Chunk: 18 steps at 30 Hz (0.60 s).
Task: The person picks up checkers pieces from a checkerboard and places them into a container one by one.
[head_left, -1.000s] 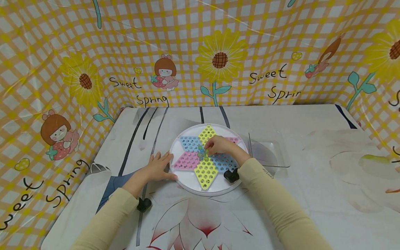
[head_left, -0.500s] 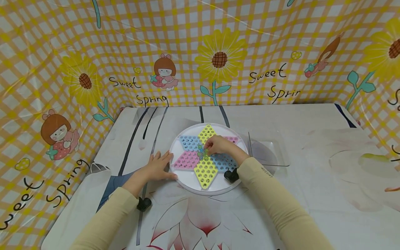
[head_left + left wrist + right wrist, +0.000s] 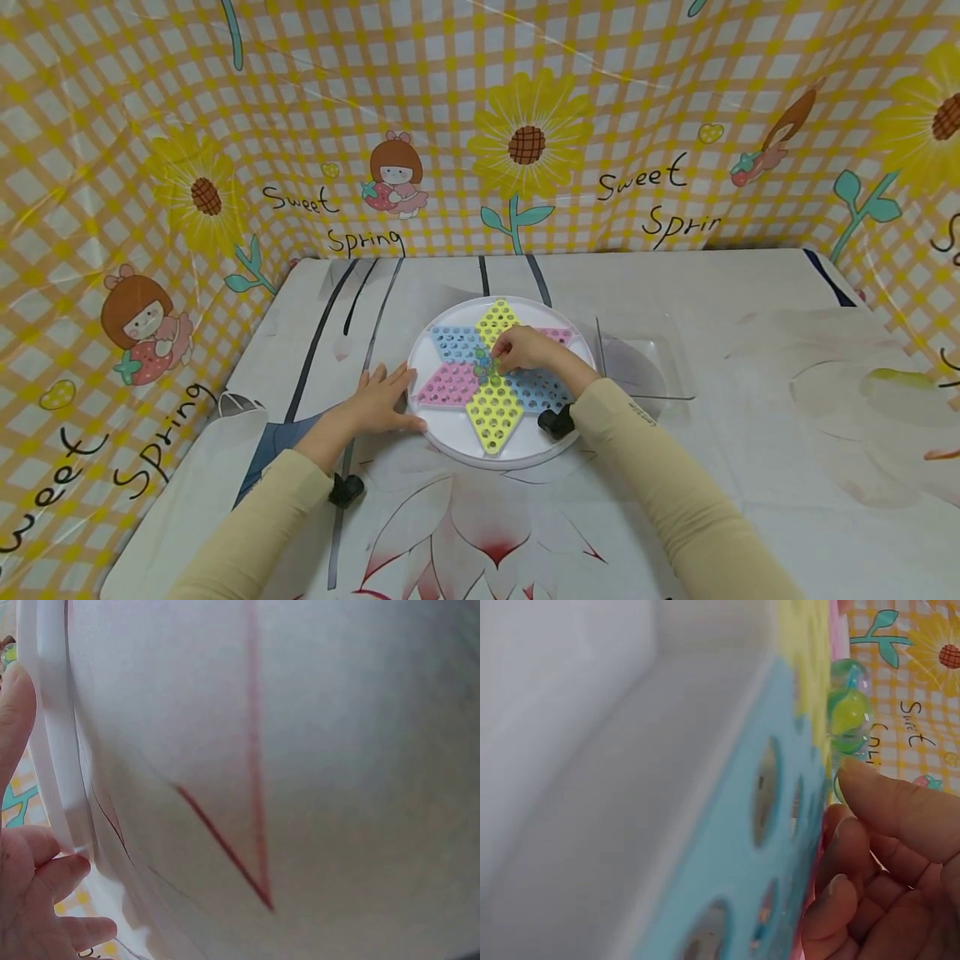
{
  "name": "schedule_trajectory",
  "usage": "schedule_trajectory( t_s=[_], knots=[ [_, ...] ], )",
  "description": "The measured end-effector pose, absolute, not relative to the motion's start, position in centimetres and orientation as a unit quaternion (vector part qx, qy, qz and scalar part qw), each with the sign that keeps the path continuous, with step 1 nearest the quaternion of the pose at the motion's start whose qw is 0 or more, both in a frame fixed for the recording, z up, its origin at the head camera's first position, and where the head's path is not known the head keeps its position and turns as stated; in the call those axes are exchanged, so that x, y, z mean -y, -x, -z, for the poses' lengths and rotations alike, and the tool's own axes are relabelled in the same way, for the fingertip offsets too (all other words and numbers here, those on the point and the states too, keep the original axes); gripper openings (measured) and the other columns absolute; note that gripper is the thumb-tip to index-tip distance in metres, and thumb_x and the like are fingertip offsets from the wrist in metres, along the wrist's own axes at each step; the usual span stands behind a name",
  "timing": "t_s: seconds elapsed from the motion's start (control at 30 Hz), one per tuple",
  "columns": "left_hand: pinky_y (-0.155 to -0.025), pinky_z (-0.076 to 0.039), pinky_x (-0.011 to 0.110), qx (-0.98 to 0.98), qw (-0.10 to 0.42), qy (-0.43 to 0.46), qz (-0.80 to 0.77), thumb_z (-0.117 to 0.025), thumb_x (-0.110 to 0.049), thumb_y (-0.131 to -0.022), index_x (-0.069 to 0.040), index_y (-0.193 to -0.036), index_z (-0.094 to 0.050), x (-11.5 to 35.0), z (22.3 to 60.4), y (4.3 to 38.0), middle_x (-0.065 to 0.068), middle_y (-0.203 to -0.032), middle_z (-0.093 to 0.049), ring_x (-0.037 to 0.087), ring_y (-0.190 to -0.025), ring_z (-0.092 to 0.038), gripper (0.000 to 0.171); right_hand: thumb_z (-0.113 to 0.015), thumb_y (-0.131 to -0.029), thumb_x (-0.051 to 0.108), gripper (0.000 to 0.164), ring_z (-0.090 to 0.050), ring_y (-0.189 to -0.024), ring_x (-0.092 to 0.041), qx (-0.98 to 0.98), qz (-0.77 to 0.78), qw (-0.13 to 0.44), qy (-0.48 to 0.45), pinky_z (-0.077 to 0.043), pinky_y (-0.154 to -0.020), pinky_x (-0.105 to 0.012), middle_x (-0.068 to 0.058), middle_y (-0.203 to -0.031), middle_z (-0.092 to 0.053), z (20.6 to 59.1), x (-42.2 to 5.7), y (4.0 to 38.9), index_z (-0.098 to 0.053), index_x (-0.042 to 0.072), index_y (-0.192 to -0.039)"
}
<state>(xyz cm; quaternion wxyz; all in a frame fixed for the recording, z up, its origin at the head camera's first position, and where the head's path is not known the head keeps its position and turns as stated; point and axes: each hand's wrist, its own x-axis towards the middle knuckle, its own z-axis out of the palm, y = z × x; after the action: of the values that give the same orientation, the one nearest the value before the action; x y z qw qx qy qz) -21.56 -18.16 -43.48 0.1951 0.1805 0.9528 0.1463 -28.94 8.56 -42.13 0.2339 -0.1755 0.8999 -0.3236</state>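
Note:
A round white Chinese checkers board (image 3: pixel 444 429) with a yellow, pink and blue star of holes lies on the table. My left hand (image 3: pixel 381 402) is spread at its left side, fingers and thumb touching the rim, also seen as the white rim (image 3: pixel 56 742) in the left wrist view. My right hand (image 3: pixel 525 348) is over the middle of the star, thumb and fingertips pinching a clear marble (image 3: pixel 838 787) close to the holes, partly hidden by the thumb. Several green and blue glass marbles (image 3: pixel 851 712) sit grouped beside these fingertips.
Right of the board stands a clear plastic box (image 3: pixel 651 367), partly behind the right forearm. A checked cloth with sunflowers (image 3: pixel 527 144) hangs around the back and sides of the white table covering (image 3: pixel 735 392). Each wrist carries a small black camera (image 3: pixel 346 492).

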Motion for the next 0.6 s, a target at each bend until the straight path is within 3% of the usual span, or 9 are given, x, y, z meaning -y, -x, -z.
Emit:
schedule_trajectory(
  t_s=[0.6],
  knots=[
    [-0.107,0.002,0.06,-0.953,0.192,-0.182,-0.145,-0.065,-0.052,-0.077,-0.004,-0.145,-0.022,18.2,43.7,21.6,0.017,-0.152,-0.014,0.049,-0.135,-0.002,0.094,-0.069,-0.078,0.006,0.02,-0.047,-0.06,-0.014,-0.885,0.359,0.254,0.15,-0.04,-0.054,-0.023,-0.002,-0.069,-0.053,39.6,-9.9,28.6,-0.063,0.0,-0.096]
  ],
)
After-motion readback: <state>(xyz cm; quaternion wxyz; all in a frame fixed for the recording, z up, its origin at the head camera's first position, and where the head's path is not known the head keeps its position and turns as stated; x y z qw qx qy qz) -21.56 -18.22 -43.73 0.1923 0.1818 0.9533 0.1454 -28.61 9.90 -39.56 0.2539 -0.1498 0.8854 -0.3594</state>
